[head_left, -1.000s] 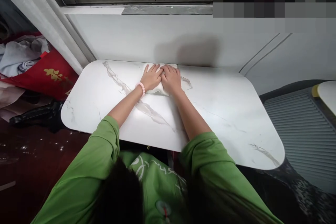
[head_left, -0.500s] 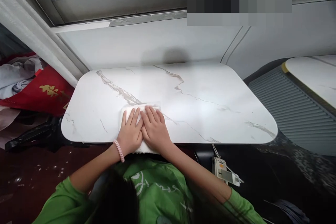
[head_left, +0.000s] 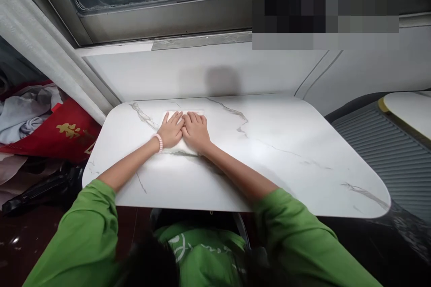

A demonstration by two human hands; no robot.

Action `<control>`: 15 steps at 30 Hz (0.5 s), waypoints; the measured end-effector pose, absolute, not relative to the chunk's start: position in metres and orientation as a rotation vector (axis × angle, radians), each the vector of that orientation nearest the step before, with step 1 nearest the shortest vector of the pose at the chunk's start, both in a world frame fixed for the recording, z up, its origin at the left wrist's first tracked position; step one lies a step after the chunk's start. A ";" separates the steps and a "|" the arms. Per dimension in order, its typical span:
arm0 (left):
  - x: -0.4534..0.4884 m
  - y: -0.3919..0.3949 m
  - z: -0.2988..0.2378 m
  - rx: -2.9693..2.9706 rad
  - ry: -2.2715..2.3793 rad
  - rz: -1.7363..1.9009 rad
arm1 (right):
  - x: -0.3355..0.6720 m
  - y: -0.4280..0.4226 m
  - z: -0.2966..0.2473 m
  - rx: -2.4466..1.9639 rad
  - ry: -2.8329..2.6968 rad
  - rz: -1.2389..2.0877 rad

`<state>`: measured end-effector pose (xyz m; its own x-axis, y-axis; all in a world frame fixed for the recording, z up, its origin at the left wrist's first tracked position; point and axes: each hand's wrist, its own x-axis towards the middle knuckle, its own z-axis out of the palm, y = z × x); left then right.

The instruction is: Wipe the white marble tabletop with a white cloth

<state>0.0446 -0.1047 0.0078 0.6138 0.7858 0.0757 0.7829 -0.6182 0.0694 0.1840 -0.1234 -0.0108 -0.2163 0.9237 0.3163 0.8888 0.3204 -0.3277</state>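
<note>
A white cloth (head_left: 182, 148) lies spread on the white marble-patterned table (head_left: 283, 179), left of its middle. My left hand (head_left: 171, 130), with a pink coiled band at the wrist, presses flat on the cloth with its fingers stretched out. Beside it my right hand (head_left: 195, 131) also lies flat on the cloth, its fingers together and slightly bent. The two hands touch at the thumbs. Most of the cloth is hidden under them.
Beyond the table stand a pale wall panel (head_left: 161, 76) and a window frame (head_left: 134, 24). A red bag (head_left: 77, 123) with pale fabric sits at the left. To the right are a grey ribbed panel (head_left: 380, 143) and another white tabletop (head_left: 411, 110).
Both hands have pushed the cloth forward, from the table's near edge to nearer the wall. The arms now reach out farther over the table, and the view has shifted.
</note>
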 end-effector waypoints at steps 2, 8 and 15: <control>0.047 -0.066 0.007 2.782 1.363 0.182 | 0.182 -0.088 -0.011 -1.605 -2.074 0.101; 0.058 -0.001 0.005 2.688 1.538 0.298 | 0.183 -0.020 -0.007 -1.605 -2.037 0.106; 0.055 -0.030 0.002 2.654 1.606 0.218 | 0.185 -0.038 -0.011 -1.529 -2.127 0.113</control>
<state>0.0549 -0.0300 0.0016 0.4569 0.8835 0.1031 0.8791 -0.4662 0.0993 0.1855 -0.0382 -0.0108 -0.2327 0.9050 0.3560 0.8624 0.3612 -0.3546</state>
